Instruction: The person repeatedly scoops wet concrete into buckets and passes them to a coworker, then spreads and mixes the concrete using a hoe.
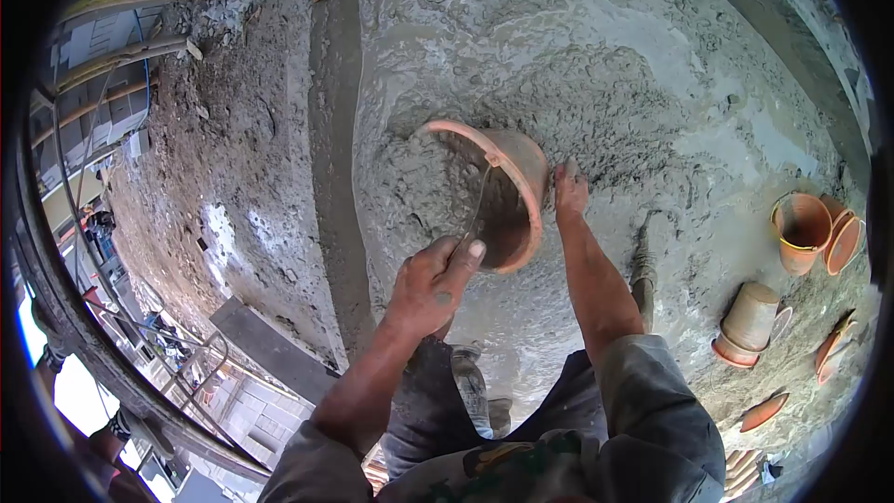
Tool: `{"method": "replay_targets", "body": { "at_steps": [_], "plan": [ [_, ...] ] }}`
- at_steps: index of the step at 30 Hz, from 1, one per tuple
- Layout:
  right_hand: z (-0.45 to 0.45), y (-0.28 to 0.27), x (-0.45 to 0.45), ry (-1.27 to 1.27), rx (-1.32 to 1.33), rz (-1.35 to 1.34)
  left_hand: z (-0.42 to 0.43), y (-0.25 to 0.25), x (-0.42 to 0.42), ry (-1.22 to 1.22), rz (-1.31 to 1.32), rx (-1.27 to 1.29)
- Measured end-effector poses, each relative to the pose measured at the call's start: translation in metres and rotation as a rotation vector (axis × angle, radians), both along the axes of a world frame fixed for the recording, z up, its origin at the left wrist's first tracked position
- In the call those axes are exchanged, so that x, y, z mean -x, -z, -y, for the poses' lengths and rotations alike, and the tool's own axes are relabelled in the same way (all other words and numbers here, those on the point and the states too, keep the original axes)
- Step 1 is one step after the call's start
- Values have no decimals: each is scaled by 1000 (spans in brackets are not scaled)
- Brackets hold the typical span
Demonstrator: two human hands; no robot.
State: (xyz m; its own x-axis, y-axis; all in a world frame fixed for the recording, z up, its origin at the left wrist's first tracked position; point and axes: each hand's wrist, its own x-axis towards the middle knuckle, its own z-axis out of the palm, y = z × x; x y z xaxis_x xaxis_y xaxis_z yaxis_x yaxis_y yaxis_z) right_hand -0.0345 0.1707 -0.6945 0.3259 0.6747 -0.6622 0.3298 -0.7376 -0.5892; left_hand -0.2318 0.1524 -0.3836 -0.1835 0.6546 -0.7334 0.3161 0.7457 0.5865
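Observation:
An orange, mortar-smeared bucket [531, 163] lies tilted on wet concrete [596, 28], its mouth facing left and toward me. Grey wet mix [424, 182] lies at the mouth and reaches under the rim. My left hand [436, 281] is closed round the thin wire handle at the near side of the rim, thumb on top. Just right of the bucket's base is my right hand [571, 191], with its fingers loosely bent and apart. A narrow gap seems to separate it from the bucket; whether the fingertips touch it is hard to tell.
More buckets stand or lie at right: an upright orange one [801, 228], an overturned one [750, 317] and several others. A boot [643, 284] is sunk in the concrete. A groove [335, 130] runs along the left, beside rough ground [223, 149]. Metal railing [70, 251] curves at far left.

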Motion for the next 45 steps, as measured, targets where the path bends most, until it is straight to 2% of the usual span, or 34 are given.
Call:
{"method": "replay_targets", "body": {
  "at_steps": [1,2,4,5,7,8,11,12,15,16,18,21,23,25,26,29,30,32,33,35,36,38,41,43,45],
  "plan": [
    [13,5,-11,-40,-67,-19,-11,1,-20,50,1,13],
    [29,24,-26,158,43,-230,-12,7,-34,29,28,-15],
    [32,-25,-56,274,305,-345,0,38,-59,-18,108,-68],
    [33,-49,-74,332,437,-397,10,45,-68,-5,61,-98],
    [28,-93,-102,174,475,-381,33,52,-75,23,-46,-155],
    [27,-110,-112,96,496,-377,38,54,-81,-48,10,-164],
    [27,-124,-157,-122,522,-201,7,55,-68,-73,-80,-108],
    [30,-119,-177,-222,450,-130,3,59,-63,-87,-61,-75],
    [13,-163,-211,-436,271,80,7,87,-46,-107,-10,-42],
    [-11,-222,-198,-482,279,175,15,99,-42,-107,3,-69],
    [-5,-220,-219,-442,155,213,8,88,-36,-180,55,-65],
    [4,-257,-221,-389,98,241,-8,28,-31,-412,164,23],
    [11,-288,-210,-391,105,229,-18,-30,-18,-604,206,51],
    [23,-295,-207,-459,123,212,-18,-97,6,-675,257,32],
    [27,-296,-207,-488,121,182,-11,-134,21,-733,273,11],
    [6,-282,-210,-717,28,18,4,-243,73,-612,113,-150],
    [-5,-277,-211,-802,-13,-53,7,-291,83,-701,213,-274],
    [-42,-325,-192,-728,19,-49,16,-374,113,-794,262,-384],
    [-62,-384,-161,-587,44,-27,21,-411,128,-817,304,-426],
    [-89,-465,-137,-439,-44,-45,34,-471,153,-798,328,-644],
    [-95,-488,-137,-399,-128,-54,39,-501,165,-769,290,-764],
    [-105,-514,-147,-359,-240,-45,52,-550,190,-834,310,-911],
    [-95,-533,-196,-370,-287,86,63,-604,234,-669,401,-1030],
    [-62,-526,-235,-301,-367,231,69,-617,291,-625,401,-1144],
    [-14,-520,-269,-218,-275,346,75,-621,366,-404,499,-1155]
  ]
}}
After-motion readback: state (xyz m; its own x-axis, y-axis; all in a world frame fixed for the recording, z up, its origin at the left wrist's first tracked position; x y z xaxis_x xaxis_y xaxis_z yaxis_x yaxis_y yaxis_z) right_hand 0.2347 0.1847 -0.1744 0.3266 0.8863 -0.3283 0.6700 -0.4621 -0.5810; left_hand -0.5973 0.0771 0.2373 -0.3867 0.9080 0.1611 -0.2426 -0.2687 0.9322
